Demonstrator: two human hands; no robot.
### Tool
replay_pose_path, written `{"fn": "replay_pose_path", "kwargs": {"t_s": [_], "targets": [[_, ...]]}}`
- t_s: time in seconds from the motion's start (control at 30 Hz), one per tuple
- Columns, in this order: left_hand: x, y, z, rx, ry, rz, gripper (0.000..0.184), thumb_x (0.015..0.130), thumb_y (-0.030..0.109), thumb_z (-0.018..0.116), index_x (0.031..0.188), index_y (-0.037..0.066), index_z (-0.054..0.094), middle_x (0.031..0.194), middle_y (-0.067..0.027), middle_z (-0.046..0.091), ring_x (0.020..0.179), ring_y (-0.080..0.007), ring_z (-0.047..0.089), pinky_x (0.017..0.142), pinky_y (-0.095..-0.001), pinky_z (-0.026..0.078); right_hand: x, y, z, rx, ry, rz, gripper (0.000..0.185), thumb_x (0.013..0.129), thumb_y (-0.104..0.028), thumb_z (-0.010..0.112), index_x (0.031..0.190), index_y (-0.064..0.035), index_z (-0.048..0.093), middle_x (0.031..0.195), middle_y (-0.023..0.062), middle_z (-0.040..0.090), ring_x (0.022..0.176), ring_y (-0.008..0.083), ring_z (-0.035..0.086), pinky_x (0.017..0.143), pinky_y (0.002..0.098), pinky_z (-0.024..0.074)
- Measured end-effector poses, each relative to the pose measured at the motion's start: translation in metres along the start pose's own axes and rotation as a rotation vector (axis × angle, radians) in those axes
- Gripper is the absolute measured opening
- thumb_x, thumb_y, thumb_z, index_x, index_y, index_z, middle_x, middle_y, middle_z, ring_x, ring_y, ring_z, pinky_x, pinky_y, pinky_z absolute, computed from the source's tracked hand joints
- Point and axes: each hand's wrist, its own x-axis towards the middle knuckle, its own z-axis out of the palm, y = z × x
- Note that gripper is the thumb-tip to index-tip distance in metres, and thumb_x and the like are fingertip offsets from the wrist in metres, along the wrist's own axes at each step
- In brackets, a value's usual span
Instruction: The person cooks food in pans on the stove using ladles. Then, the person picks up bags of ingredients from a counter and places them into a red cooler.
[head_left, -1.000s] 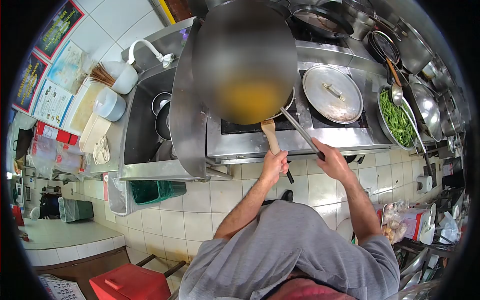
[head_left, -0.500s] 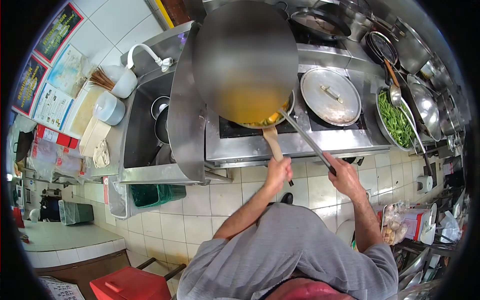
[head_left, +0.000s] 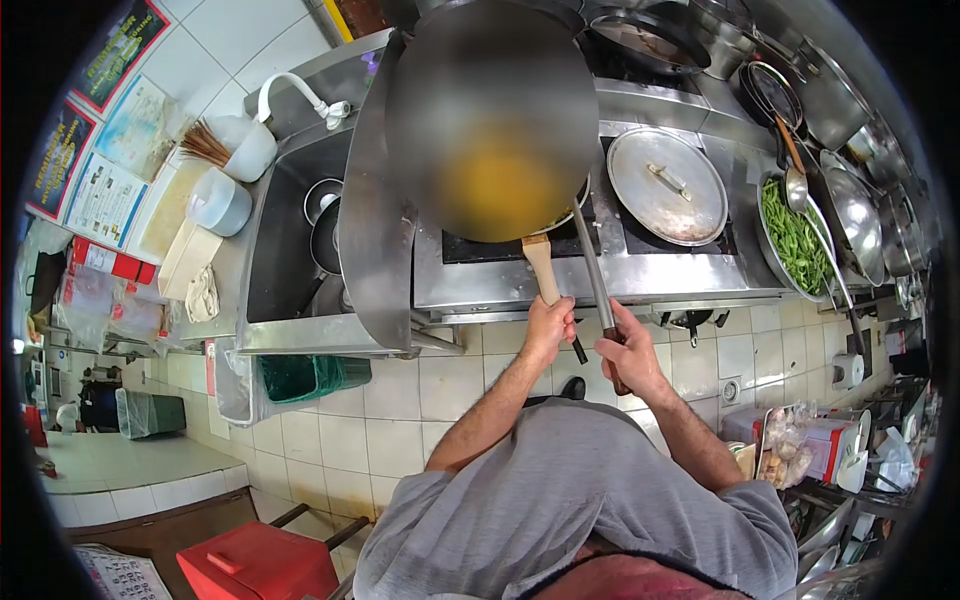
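My left hand (head_left: 550,325) is wrapped round the pale, flat pan handle (head_left: 540,268), whose dark end sticks out below the fist. The pan (head_left: 583,196) sits on the stove, mostly hidden by a round blur with yellow showing through it. My right hand (head_left: 630,352) grips the dark brown handle of a long metal-shafted cooking utensil (head_left: 592,260). Its shaft runs up to the pan's right edge, and its head is hidden, so I cannot tell a ladle from a turner.
Right of the pan, a large metal lid (head_left: 668,187) lies on the stove. Further right stands a bowl of cut green vegetables (head_left: 795,240) beside stacked pans. A metal partition (head_left: 375,230) divides the stove from the sink (head_left: 275,255) on the left. Below is a green bin (head_left: 315,378).
My right hand has moved left and closer to my body, bringing the utensil more upright and nearer the pan handle. My left hand keeps its hold, slightly higher in view.
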Motion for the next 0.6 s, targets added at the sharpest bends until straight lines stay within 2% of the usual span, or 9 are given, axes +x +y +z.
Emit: {"fn": "replay_pose_path", "kwargs": {"t_s": [0.1, 0.17, 0.2, 0.23, 0.3, 0.33, 0.37, 0.47, 0.6], "targets": [[-0.001, 0.000, 0.004, -0.008, -0.028, -0.012, 0.014, 0.084, 0.011, 0.055, 0.083, 0.008, 0.041, 0.056, 0.0022, 0.042, 0.039, -0.0087, 0.039, 0.034, -0.0261, 0.031, -0.003, -0.004, -0.012, -0.058, -0.048, 0.027, 0.065, 0.077, 0.004, 0.052, 0.138, -0.0003, 0.027, 0.060, -0.0001, 0.045, 0.042, 0.0072, 0.043, 0.037, 0.0236, 0.0352], [0.000, 0.003, 0.005, -0.021, -0.037, -0.012, 0.014, 0.084, 0.011, 0.055, 0.083, 0.008, 0.041, 0.057, 0.0022, 0.042, 0.039, -0.0087, 0.040, 0.034, -0.0262, 0.032, -0.007, 0.003, -0.030, -0.299, -0.055, -0.070, 0.061, 0.077, 0.000, 0.054, 0.135, 0.0002, 0.033, 0.063, 0.0014, 0.047, 0.048, 0.0083, 0.042, 0.043, 0.0245, 0.0361], [-0.001, 0.003, 0.004, -0.017, -0.028, -0.019, 0.015, 0.084, 0.011, 0.055, 0.084, 0.008, 0.041, 0.057, 0.0022, 0.041, 0.039, -0.0087, 0.040, 0.034, -0.0263, 0.032, -0.012, -0.006, -0.035, -0.500, -0.020, -0.154, 0.060, 0.076, 0.000, 0.054, 0.133, -0.0026, 0.037, 0.061, 0.0038, 0.045, 0.052, 0.0098, 0.043, 0.048, 0.0261, 0.0386], [-0.001, 0.003, 0.003, -0.014, -0.020, -0.024, 0.015, 0.084, 0.011, 0.055, 0.084, 0.009, 0.040, 0.057, 0.0021, 0.041, 0.040, -0.0088, 0.040, 0.035, -0.0264, 0.033, -0.014, -0.015, -0.044, -0.501, -0.018, -0.155, 0.060, 0.076, 0.000, 0.054, 0.133, -0.0026, 0.037, 0.061, 0.0038, 0.045, 0.052, 0.0098, 0.043, 0.048, 0.0261, 0.0386], [0.002, 0.000, -0.002, -0.009, -0.037, -0.021, 0.016, 0.084, 0.011, 0.055, 0.085, 0.009, 0.040, 0.057, 0.0019, 0.041, 0.040, -0.0088, 0.040, 0.035, -0.0265, 0.032, -0.024, -0.030, -0.057, -0.728, -0.032, -0.224, 0.061, 0.074, 0.001, 0.055, 0.132, -0.0062, 0.040, 0.064, 0.0088, 0.047, 0.056, 0.0137, 0.047, 0.054, 0.0287, 0.0422], [0.003, -0.002, -0.003, -0.004, -0.061, -0.011, 0.017, 0.084, 0.011, 0.056, 0.085, 0.009, 0.039, 0.058, 0.0017, 0.041, 0.040, -0.0088, 0.040, 0.035, -0.0266, 0.032, -0.031, -0.042, -0.057, -0.784, -0.020, -0.265, 0.061, 0.072, 0.002, 0.055, 0.131, -0.0088, 0.042, 0.070, 0.0131, 0.052, 0.059, 0.0193, 0.049, 0.057, 0.0315, 0.0437], [0.003, -0.001, -0.002, -0.004, -0.064, -0.011, 0.017, 0.084, 0.011, 0.056, 0.085, 0.009, 0.039, 0.058, 0.0017, 0.041, 0.040, -0.0088, 0.040, 0.035, -0.0266, 0.032, -0.038, -0.051, -0.060, -0.785, -0.017, -0.264, 0.061, 0.072, 0.002, 0.055, 0.131, -0.0088, 0.042, 0.070, 0.0131, 0.052, 0.059, 0.0193, 0.049, 0.057, 0.0315, 0.0437], [0.001, 0.006, -0.003, -0.013, -0.039, -0.026, 0.017, 0.083, 0.011, 0.056, 0.086, 0.009, 0.039, 0.058, 0.0015, 0.040, 0.040, -0.0091, 0.040, 0.035, -0.0267, 0.032, -0.054, -0.063, -0.071, -0.815, -0.105, -0.121, 0.060, 0.072, 0.003, 0.053, 0.130, -0.0060, 0.042, 0.078, 0.0174, 0.055, 0.063, 0.0272, 0.052, 0.060, 0.0345, 0.0441], [0.002, 0.000, -0.005, -0.010, -0.038, -0.017, 0.016, 0.083, 0.011, 0.056, 0.086, 0.008, 0.040, 0.057, 0.0014, 0.040, 0.040, -0.0092, 0.039, 0.035, -0.0268, 0.031, -0.034, -0.037, -0.071, -0.903, -0.125, -0.185, 0.060, 0.072, 0.004, 0.054, 0.130, -0.0059, 0.042, 0.083, 0.0186, 0.057, 0.066, 0.0301, 0.055, 0.063, 0.0361, 0.0456]]}}
